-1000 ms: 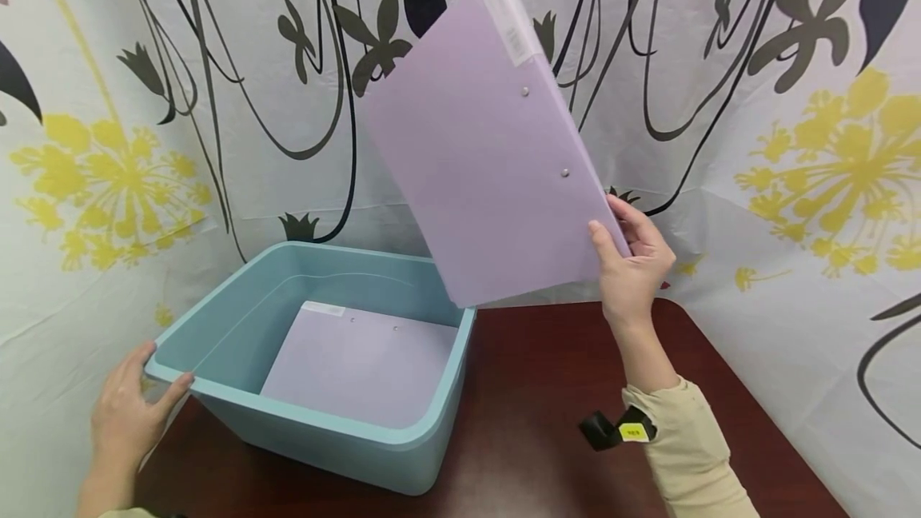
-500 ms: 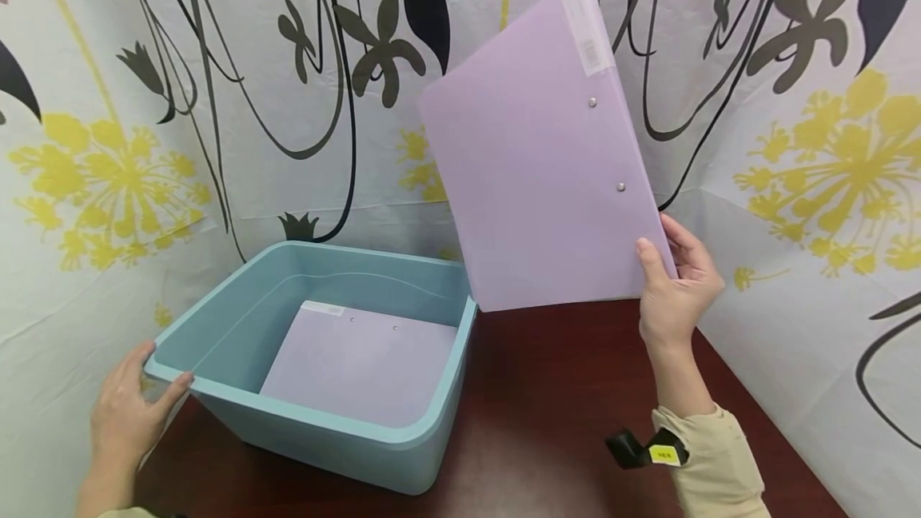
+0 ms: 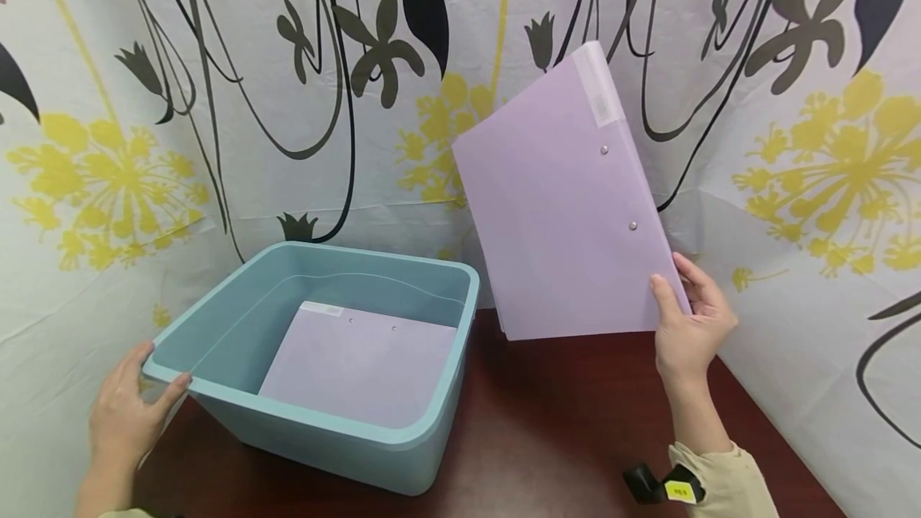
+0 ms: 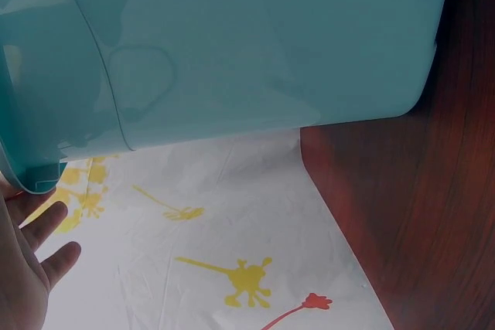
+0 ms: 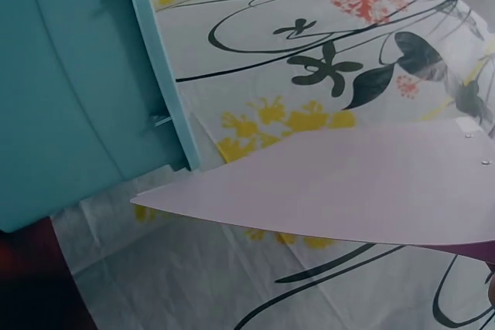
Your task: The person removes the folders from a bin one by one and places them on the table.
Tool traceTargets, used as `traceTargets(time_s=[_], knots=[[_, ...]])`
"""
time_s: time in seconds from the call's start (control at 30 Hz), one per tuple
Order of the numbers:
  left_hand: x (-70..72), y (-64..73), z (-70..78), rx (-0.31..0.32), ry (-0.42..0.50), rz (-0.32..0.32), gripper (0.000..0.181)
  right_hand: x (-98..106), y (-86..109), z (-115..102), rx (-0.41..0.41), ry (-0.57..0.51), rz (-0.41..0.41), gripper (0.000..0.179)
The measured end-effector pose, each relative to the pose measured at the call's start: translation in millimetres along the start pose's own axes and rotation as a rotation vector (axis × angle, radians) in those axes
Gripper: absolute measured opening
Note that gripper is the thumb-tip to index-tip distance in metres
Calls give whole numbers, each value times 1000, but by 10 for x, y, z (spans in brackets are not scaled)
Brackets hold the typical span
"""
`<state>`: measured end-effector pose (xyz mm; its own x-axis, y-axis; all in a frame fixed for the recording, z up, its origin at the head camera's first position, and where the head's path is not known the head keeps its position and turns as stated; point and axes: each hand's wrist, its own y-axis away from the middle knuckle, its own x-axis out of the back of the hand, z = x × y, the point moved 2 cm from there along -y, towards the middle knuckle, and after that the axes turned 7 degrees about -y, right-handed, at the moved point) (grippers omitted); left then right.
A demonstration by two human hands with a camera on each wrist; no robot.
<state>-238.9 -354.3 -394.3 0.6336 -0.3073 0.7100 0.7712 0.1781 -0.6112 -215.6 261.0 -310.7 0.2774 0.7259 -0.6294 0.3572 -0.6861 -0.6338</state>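
My right hand (image 3: pixel 694 334) pinches a lilac file folder (image 3: pixel 557 214) by its lower right edge, thumb on the front cover. The folder is raised at a tilt to the right of the bin, with two metal rivets and a clear label pocket along its spine. In the right wrist view the folder (image 5: pixel 332 183) stretches across beside the bin. My left hand (image 3: pixel 125 410) grips the front left corner of the blue plastic bin's rim (image 3: pixel 288 404). Inside that bin lies another lilac folder (image 3: pixel 360 366). In the left wrist view, fingers (image 4: pixel 48 226) show just below the rim.
The bin stands on a dark red-brown wooden table (image 3: pixel 532 430). Behind and beside the table hangs a white cloth (image 3: pixel 273 174) printed with flowers. A black strap with a yellow label (image 3: pixel 665 486) is on the right sleeve.
The right hand has carried the folder to the right, away from over the bin, and then lowered it toward the table. The left hand and bin have stayed put.
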Motion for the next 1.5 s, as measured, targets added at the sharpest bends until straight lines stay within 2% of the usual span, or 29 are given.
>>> traceTargets(time_s=[0.2, 0.4, 0.6, 0.8, 1.2, 1.37, 1.5], knots=[[13, -6, 25, -13, 23, 15, 66, 120, 89, 43, -23, 42, -26, 32], [20, -10, 26, -22, 41, 40, 65, 242, 195, 85, -80, 74, -39, 33], [19, -9, 7, -17, 40, 28, 65, 335, 349, 117, -106, 274, -52, 31], [20, -13, 8, -16, 27, 21, 65, 417, 496, 177, -154, 365, -62, 30], [15, -16, 10, -15, 17, 22, 66, 498, 769, 224, -302, 451, 10, 29], [19, -13, 23, -13, 12, 20, 66, 563, 877, 268, -367, 522, 29, 28], [19, -9, 30, -9, 10, 9, 66, 614, 941, 321, -396, 543, 41, 27]])
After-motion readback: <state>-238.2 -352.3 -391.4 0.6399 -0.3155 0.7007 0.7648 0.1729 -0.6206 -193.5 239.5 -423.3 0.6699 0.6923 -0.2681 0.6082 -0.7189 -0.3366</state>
